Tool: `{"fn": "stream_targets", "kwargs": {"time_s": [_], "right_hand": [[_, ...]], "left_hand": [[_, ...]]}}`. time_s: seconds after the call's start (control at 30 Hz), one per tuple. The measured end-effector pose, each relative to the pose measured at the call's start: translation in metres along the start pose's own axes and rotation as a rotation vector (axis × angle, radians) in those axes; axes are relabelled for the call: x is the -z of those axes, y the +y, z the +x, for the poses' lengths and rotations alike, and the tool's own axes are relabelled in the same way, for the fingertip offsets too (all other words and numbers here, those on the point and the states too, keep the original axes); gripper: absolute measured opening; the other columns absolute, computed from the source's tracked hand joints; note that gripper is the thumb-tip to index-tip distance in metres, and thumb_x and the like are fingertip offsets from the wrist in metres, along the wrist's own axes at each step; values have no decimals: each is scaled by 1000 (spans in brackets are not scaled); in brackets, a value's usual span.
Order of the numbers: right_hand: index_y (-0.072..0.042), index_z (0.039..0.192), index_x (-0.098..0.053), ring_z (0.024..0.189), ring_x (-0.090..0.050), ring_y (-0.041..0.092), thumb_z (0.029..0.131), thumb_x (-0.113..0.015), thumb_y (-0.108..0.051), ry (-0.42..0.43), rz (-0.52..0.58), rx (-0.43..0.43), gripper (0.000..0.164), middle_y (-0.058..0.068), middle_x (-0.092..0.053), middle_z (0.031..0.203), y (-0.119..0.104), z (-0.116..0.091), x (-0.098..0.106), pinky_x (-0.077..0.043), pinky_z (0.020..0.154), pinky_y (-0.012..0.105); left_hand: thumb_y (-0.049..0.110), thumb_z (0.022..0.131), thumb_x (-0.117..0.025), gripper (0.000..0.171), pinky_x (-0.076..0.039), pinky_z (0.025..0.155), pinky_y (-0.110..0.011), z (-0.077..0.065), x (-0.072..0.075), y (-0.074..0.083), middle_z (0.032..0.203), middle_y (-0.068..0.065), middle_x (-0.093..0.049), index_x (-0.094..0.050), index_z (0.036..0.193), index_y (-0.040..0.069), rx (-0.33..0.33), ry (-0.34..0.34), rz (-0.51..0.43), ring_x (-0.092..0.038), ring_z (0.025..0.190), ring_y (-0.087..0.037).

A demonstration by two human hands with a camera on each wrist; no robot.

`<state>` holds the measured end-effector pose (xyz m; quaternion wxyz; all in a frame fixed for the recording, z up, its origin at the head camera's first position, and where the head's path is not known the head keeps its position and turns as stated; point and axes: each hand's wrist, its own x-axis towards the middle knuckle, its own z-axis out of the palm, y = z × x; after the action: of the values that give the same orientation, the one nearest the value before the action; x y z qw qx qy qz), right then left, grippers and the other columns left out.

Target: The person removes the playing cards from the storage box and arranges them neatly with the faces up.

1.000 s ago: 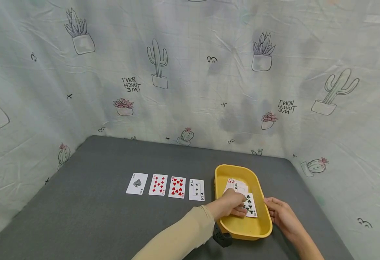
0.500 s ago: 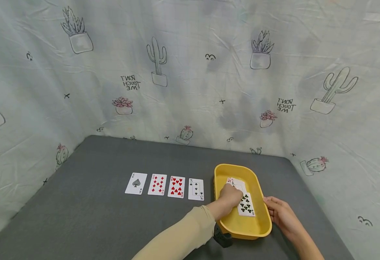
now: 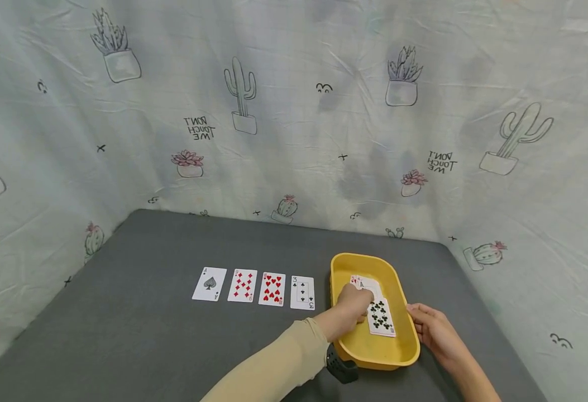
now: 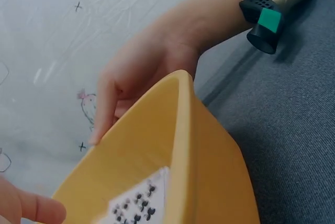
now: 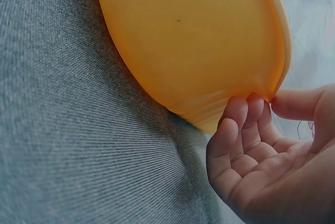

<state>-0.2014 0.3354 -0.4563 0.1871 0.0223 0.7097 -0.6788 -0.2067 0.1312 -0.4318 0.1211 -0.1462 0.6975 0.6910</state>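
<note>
A yellow plastic tub [image 3: 374,353] stands at the right of the table. Inside it lie overlapping playing cards; the top one, a card of clubs [image 3: 381,321], shows several black pips, and an ace [image 3: 367,285] pokes out behind. My left hand [image 3: 353,304] is down in the tub at the left edge of these cards. Its fingers are mostly hidden under the knuckles, so I cannot tell whether they hold a card. With thumb and fingertips, my right hand [image 3: 436,332] pinches the tub's right rim; the right wrist view shows this hand [image 5: 267,156] from the palm side.
Left of the tub, face-up cards lie in a row: ace of spades [image 3: 210,284], nine of diamonds [image 3: 242,286], a hearts card [image 3: 272,289] and three of clubs [image 3: 302,293]. A patterned white curtain [image 3: 294,111] hangs behind the dark grey table [image 3: 123,312].
My left hand has drawn back slightly to the left over the cards, its fingers folding under. More of the clubs card shows. My right hand keeps its place on the rim.
</note>
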Motion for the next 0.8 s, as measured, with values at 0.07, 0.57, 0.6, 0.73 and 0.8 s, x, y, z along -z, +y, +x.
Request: {"fn": "stream_targets", "kwargs": {"time_s": [0.07,0.57,0.6,0.73,0.8], "right_hand": [[0,100,-59,81,-64,16,105,-49,-23,7,-5,-6,26,7,-66,90,-1,1,-1,-55,73,33],[1,103,-59,82,-63,15,105,-49,-25,-21,-5,-7,28,6,-65,91,-1,2,3,-54,73,33],[1,103,-60,82,-63,15,105,-49,-25,-22,-6,-6,28,6,-65,91,-2,2,3,-54,73,33],[1,104,-60,81,-63,15,105,-50,-26,-23,-10,-6,29,5,-65,91,-2,2,4,-54,73,33],[0,104,-59,81,-63,15,105,-49,-26,-20,-13,-8,28,5,-65,91,-2,3,4,-54,73,33]], "left_hand": [[1,85,-59,27,-42,49,-21,0,1,2,71,-6,-46,-51,111,-3,31,-18,-25,-42,51,-13],[-12,79,-67,17,-45,50,-19,-2,0,0,58,-3,-49,-56,76,0,61,-102,25,-43,48,-10],[-12,79,-68,17,-44,49,-19,-3,-1,0,58,-3,-49,-57,73,1,58,-108,44,-43,47,-10],[-11,80,-68,15,-54,54,-26,-5,-1,0,62,-5,-57,-63,71,0,35,-114,103,-53,51,-12],[-10,80,-69,9,-58,59,-31,-5,0,0,68,-8,-60,-66,77,-2,6,-111,129,-60,56,-16]]}}
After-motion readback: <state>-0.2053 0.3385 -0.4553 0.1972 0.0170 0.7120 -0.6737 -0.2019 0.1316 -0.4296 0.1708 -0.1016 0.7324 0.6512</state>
